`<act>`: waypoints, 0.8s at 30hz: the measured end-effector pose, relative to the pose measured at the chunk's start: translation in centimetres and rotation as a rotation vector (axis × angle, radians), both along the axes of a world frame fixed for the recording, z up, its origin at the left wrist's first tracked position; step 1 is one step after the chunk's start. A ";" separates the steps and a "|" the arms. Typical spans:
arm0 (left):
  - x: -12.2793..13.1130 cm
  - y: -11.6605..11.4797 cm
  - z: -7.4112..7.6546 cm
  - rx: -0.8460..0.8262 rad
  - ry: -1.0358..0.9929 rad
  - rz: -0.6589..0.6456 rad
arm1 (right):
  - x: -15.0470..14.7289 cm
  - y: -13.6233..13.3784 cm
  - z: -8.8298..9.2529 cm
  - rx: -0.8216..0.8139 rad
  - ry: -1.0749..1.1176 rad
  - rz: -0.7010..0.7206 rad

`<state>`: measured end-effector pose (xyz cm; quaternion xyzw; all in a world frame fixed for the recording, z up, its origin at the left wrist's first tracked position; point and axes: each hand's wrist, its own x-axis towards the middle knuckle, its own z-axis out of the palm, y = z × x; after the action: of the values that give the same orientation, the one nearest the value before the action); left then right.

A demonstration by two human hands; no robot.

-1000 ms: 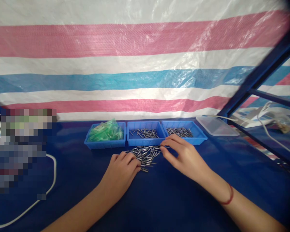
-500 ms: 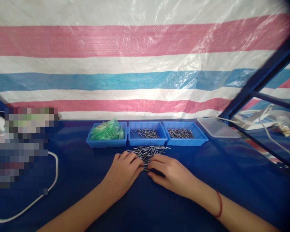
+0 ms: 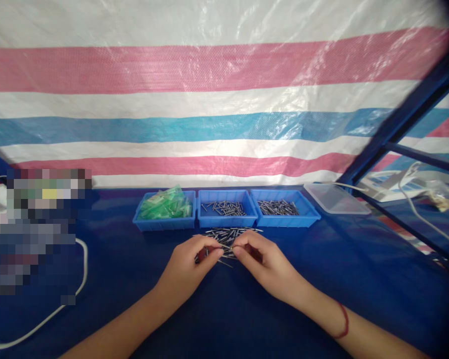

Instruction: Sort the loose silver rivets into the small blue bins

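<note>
A loose pile of small metal pins (image 3: 226,234) lies on the blue table cover, just in front of three blue trays. My left hand (image 3: 189,267) is curled at the pile's near left edge, with a few pins showing inside its fingers. My right hand (image 3: 264,259) is beside it, thumb and fingers pinched together at the pile's near edge. The fingertips of both hands almost meet over the pins. The left tray (image 3: 164,224) holds green plastic parts (image 3: 164,204). The middle tray (image 3: 226,220) and the right tray (image 3: 290,220) hold more metal pins.
A clear plastic lid or box (image 3: 336,198) lies right of the trays. A white cable (image 3: 65,299) loops over the table at left. A striped tarp (image 3: 209,99) hangs behind the trays. A blue metal frame (image 3: 400,119) slants up at right, with white cables beyond it.
My right hand came back from near the right tray to the pile's near edge. Both hands then lifted slightly and pinched together over the pins.
</note>
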<state>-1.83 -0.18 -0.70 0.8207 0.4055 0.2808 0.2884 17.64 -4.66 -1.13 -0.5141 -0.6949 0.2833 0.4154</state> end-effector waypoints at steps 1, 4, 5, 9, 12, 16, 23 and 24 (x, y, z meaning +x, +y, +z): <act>0.0 -0.1 0.0 -0.030 -0.030 0.005 | -0.1 -0.1 -0.1 -0.024 0.027 0.008; 0.2 -0.4 -0.2 -0.087 -0.094 0.021 | -0.5 -0.3 -0.2 -0.069 0.071 0.029; 0.3 -0.5 -0.2 -0.099 -0.105 0.024 | -0.5 -0.4 -0.2 -0.078 0.078 0.033; 0.5 -0.7 0.0 -0.117 -0.139 0.007 | -0.7 -0.5 0.0 -0.101 0.093 0.046; 0.5 -0.8 0.1 -0.115 -0.152 -0.015 | -0.6 -0.5 0.1 -0.077 0.069 0.072; 0.5 -0.8 0.2 -0.110 -0.145 -0.024 | -0.5 -0.4 0.0 -0.042 0.041 0.098; 0.5 -0.8 0.1 -0.094 -0.141 -0.037 | -0.7 -0.4 -0.2 -0.064 0.077 0.063; 0.5 -0.8 0.1 -0.089 -0.138 -0.037 | -0.7 -0.4 -0.3 -0.068 0.083 0.053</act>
<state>-1.32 -1.02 -0.63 0.7930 0.3815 0.3131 0.3572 16.95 -5.09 -1.38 -0.4973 -0.6803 0.3387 0.4185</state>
